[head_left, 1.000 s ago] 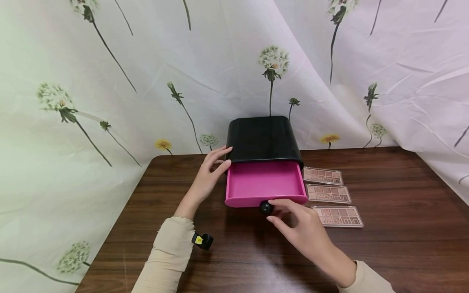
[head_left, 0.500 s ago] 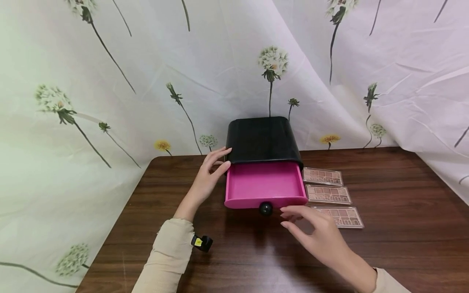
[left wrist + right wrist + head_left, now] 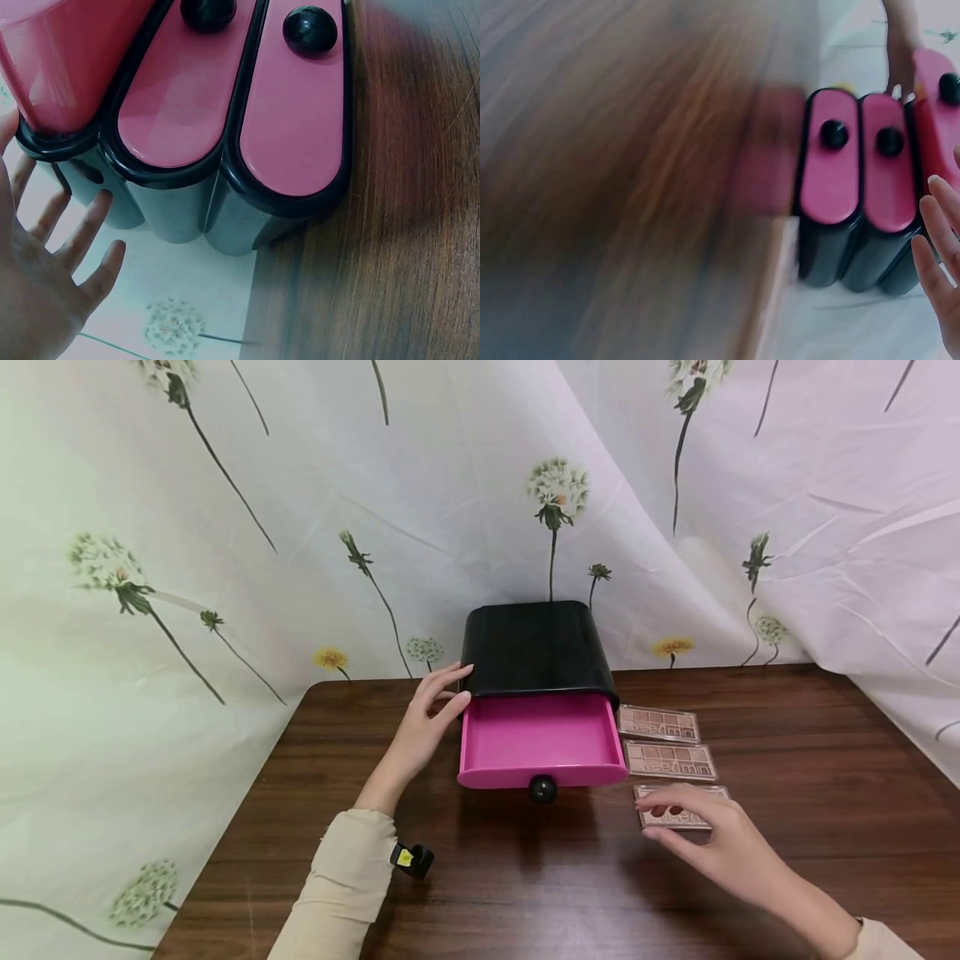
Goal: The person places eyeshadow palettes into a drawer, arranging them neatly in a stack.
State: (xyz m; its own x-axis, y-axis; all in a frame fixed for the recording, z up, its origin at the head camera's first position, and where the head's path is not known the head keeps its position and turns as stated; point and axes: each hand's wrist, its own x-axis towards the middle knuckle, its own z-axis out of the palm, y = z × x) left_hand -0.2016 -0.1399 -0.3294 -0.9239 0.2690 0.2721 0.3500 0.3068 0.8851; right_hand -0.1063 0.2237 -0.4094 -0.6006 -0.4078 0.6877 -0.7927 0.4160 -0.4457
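A black drawer cabinet (image 3: pixel 536 647) stands at the back of the table. Its pink top drawer (image 3: pixel 543 731) is pulled out and bare inside, with a round black knob (image 3: pixel 543 789) in front. My left hand (image 3: pixel 423 718) rests its fingertips and thumb at the cabinet's upper left edge, fingers spread. To the right lie three eyeshadow palettes in a column. Over the nearest palette (image 3: pixel 686 817) hovers my right hand (image 3: pixel 720 835), thumb and fingers apart, nothing between them; it partly covers the palette. Behind it lie the middle palette (image 3: pixel 670 760) and far palette (image 3: pixel 658 723).
Two lower pink drawers, the middle one (image 3: pixel 187 97) and bottom one (image 3: pixel 296 112), are closed in the left wrist view. A dandelion-print cloth (image 3: pixel 450 510) hangs right behind the dark wooden table (image 3: pixel 300 827). A black wrist device (image 3: pixel 412 860) sits on the left sleeve.
My right hand has let go of the drawer knob and moved right, to over the nearest palette. The left hand and the drawer have stayed in place.
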